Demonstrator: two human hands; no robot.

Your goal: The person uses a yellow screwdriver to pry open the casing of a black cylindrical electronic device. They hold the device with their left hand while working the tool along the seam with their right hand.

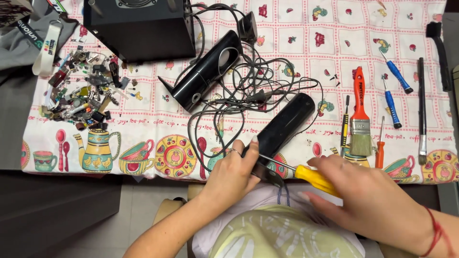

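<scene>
Yellow-handled screwdriver (313, 177), gripped in the right hand (368, 198), probes the near end of a black speaker (282, 128) that the left hand (232, 172) clamps at the table edge. A slipped tip could stab those fingers. Beyond the speaker lie tangled cables (248, 91).

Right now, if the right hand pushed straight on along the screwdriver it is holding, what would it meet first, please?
The right hand points its yellow-handled screwdriver left, toward the near end of the black speaker that the left hand steadies. It would probably meet that end first; the tip looks already there.
</scene>
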